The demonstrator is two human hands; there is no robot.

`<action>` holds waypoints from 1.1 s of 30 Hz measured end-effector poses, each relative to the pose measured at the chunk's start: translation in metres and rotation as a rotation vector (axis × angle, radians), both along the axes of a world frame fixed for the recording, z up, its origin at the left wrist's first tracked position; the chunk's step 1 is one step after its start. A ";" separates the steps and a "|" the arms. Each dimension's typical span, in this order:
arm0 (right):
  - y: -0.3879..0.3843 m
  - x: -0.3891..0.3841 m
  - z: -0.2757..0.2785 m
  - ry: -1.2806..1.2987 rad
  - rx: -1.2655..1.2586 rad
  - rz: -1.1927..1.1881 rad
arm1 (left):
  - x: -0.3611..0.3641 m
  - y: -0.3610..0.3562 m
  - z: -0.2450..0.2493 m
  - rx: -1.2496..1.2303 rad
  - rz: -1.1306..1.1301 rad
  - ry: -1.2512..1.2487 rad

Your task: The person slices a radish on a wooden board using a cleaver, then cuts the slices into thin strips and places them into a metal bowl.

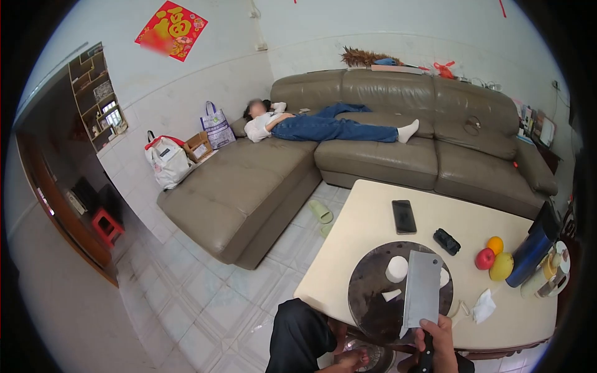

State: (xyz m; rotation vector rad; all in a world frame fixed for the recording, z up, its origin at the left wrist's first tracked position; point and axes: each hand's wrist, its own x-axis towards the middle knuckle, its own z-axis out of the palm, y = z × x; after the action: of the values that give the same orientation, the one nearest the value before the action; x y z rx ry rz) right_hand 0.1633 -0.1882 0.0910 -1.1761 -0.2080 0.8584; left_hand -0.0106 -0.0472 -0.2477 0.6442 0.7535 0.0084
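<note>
My right hand [439, 340] is closed around the black handle of a cleaver [423, 289]. Its broad blade stands out over a round dark chopping board [367, 292] on the table. To the left of the blade, on the board, are a thick white cylindrical chunk [397, 269], like radish, and a small white slice [391, 295]. Another white piece [444, 277] is partly hidden behind the blade. My left hand [351, 359] appears low at the bottom edge, near a metal basin [378, 359] below the table; its fingers are not clear.
The cream table [336, 248] also holds a phone [403, 216], a black object [446, 241], several fruits [501, 266], a crumpled tissue [484, 306], a blue flask [533, 252] and a jug [547, 273]. Beyond, a person [336, 127] lies on a brown sofa [242, 180]. Slippers [321, 211] lie on the floor.
</note>
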 end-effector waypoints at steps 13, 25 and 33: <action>0.007 -0.014 -0.012 -0.127 -0.135 -0.056 | 0.006 -0.016 -0.018 1.034 -0.304 0.231; -0.003 -0.017 -0.010 -0.147 -0.128 -0.065 | 0.007 -0.020 -0.012 1.155 -0.404 0.309; -0.002 -0.017 -0.015 -0.115 -0.089 -0.056 | 0.008 -0.023 -0.031 1.166 -0.267 0.244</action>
State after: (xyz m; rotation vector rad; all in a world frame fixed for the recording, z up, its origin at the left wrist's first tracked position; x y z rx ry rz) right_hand 0.1464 -0.1905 0.0756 -1.3103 -0.2318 0.7577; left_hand -0.0025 -0.0706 -0.2785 1.8789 0.8573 0.1332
